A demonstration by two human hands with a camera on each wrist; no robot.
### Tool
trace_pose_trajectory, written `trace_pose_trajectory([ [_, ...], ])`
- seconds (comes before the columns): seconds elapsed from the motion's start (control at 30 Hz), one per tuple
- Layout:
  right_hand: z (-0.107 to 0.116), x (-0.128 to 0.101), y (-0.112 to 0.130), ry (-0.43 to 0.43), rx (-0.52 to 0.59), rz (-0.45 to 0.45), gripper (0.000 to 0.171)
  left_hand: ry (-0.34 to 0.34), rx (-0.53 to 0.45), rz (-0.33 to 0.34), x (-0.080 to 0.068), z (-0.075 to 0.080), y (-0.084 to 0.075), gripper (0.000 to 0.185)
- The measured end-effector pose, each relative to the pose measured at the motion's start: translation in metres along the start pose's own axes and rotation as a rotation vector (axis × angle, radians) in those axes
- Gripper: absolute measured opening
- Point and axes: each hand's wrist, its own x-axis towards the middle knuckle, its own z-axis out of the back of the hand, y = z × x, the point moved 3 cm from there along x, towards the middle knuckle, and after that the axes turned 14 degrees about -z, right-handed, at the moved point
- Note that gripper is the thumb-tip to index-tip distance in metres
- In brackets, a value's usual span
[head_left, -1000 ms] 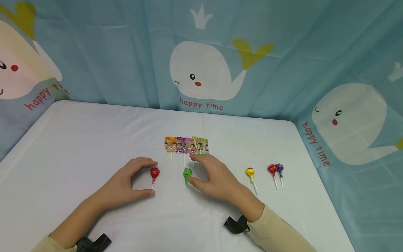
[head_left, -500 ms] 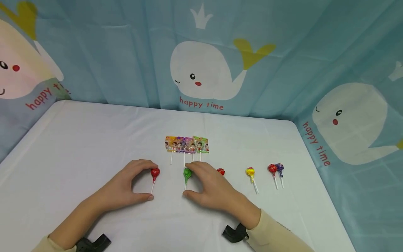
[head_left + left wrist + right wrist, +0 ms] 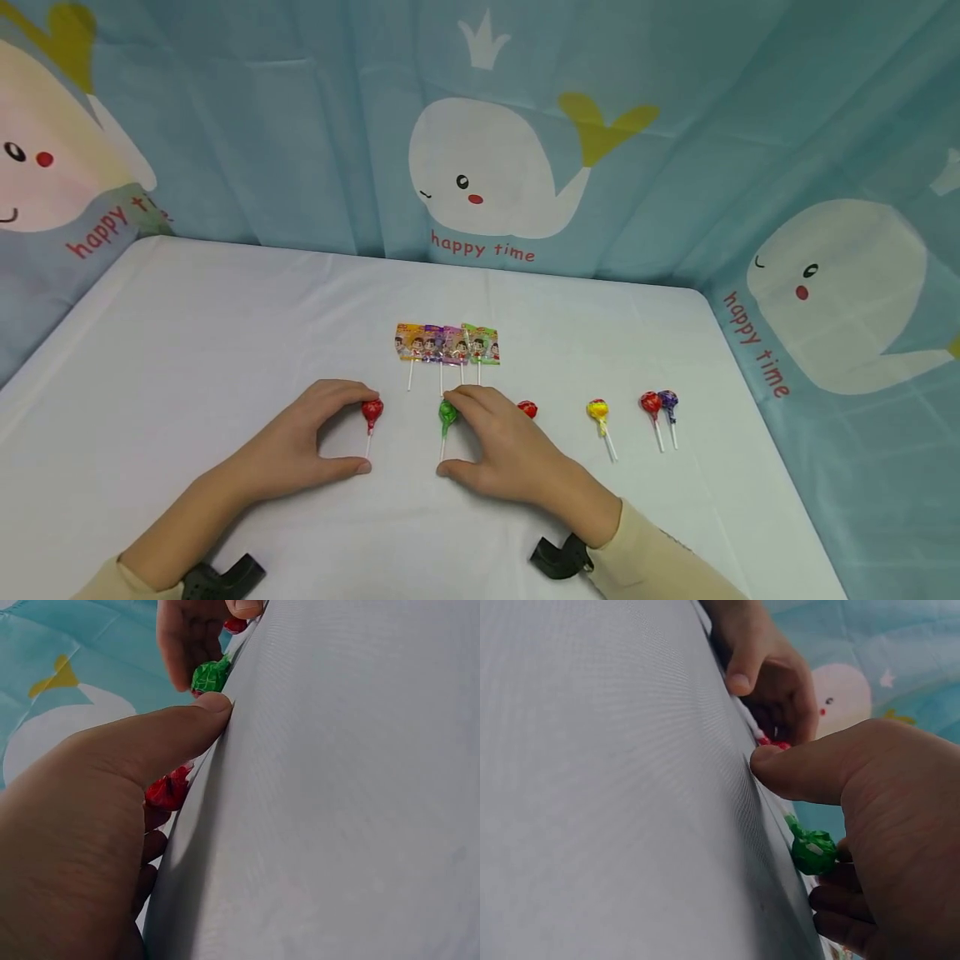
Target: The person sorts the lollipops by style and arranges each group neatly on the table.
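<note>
Head view: the left hand (image 3: 300,442) lies on the white table (image 3: 187,333), fingers curled, forefinger at the head of a red lollipop (image 3: 371,410) and thumb tip at the end of its stick, so the hand brackets the sweet from its nine o'clock side. The right hand (image 3: 502,446) does the same with a green lollipop (image 3: 447,412): fingertips on the head, thumb at the stick's end, hand at the sweet's three o'clock. Both lollipops lie flat, heads toward twelve o'clock, sticks toward six. At twelve o'clock from them sits a row of flat wrapped lollipops (image 3: 447,344). At three o'clock of the right hand lie another red lollipop (image 3: 527,409), partly hidden by the fingers, a yellow lollipop (image 3: 597,411), then a red and purple pair (image 3: 658,403) touching each other. A blue whale curtain (image 3: 495,167) hangs behind.

Left wrist view: the left hand (image 3: 82,825) has its thumb (image 3: 172,735) pressed on the table (image 3: 337,787), with the red lollipop (image 3: 169,791) between thumb and curled fingers. The green lollipop (image 3: 211,676) lies beyond, at twelve o'clock, under the right hand (image 3: 195,634).

Right wrist view: the right hand (image 3: 885,825) pinches the green lollipop (image 3: 814,851) between thumb and curled fingers; the left hand (image 3: 772,667) is at twelve o'clock with a bit of the red lollipop (image 3: 774,743) showing.
</note>
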Motion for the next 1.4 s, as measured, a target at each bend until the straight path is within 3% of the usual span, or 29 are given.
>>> trace_pose_trajectory([
  [0.17, 0.001, -0.001, -0.001, -0.004, -0.02, -0.007, 0.083, -0.009, 0.032, -0.04, 0.003, -0.003, -0.002, 0.084],
  [0.5, 0.001, 0.001, -0.002, -0.057, -0.064, 0.06, 0.08, -0.038, 0.095, -0.094, 0.009, -0.006, -0.004, 0.083],
  [0.77, 0.001, 0.001, -0.003, -0.084, -0.067, 0.093, 0.079, -0.038, 0.085, -0.073, 0.011, -0.007, -0.002, 0.083],
  [1.13, -0.004, 0.005, -0.004, -0.111, 0.047, 0.118, 0.081, -0.036, 0.083, -0.059, 0.007, -0.006, -0.002, 0.081],
  [1.4, -0.008, 0.011, 0.002, -0.147, 0.111, 0.211, 0.081, -0.044, 0.083, -0.074, 0.005, -0.006, -0.002, 0.081],
])
